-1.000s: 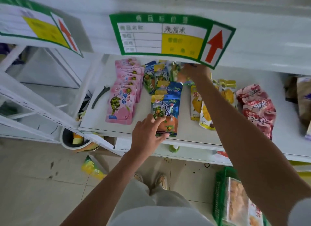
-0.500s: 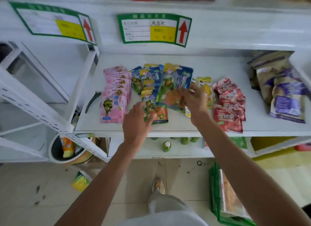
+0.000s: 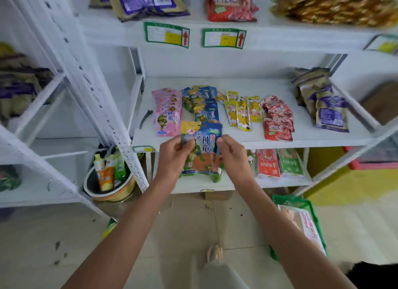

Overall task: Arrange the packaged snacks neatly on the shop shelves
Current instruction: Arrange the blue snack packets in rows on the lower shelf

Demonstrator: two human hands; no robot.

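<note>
Blue packets (image 3: 201,147) are held as a small stack between both hands, in front of the shelf (image 3: 312,135) edge, off the surface. Risk, as a judgement: the glossy stack is gripped at the side edges only, so inner packets could slide out and drop to the floor if pressure is eased during squaring. The blue row (image 3: 204,107) behind could also be knocked askew when the stack is set back. Left hand (image 3: 172,157): fingers (image 3: 183,143) curled round the stack's left edge. Right hand (image 3: 232,153): fingers pinched on the right edge. Pink row (image 3: 165,114) lies just beside, undisturbed.
</note>
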